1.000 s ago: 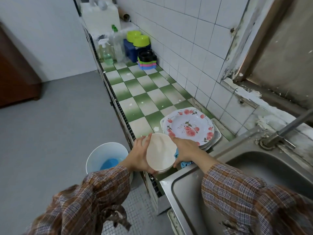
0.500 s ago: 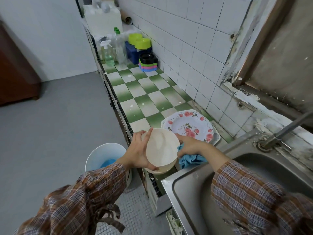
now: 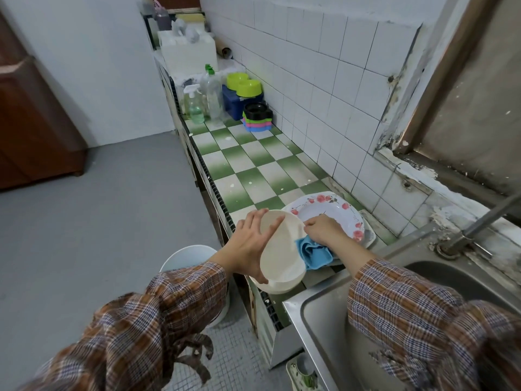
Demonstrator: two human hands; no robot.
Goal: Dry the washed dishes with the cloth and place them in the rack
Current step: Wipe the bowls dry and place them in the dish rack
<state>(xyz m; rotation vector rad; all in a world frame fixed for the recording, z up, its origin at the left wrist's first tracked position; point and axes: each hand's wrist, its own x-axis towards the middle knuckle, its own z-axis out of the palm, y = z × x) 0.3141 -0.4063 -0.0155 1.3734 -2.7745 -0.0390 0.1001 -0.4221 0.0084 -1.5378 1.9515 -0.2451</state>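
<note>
Now bowl (image 3: 282,251) in left hand (image 3: 247,245)

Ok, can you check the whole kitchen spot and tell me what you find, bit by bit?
Surface: green-and-white tiled counter, white specks on it.
Job's things: cream bowl held tilted; blue cloth beside it; flowered plate behind; no rack seen.
Clutter: bottles and green bowls at the far end.
Hands: left hand holds the bowl; right hand grips the cloth.
Cables: nothing seen.
Surroundings: sink and tap on the right, white bucket on the floor.
</note>
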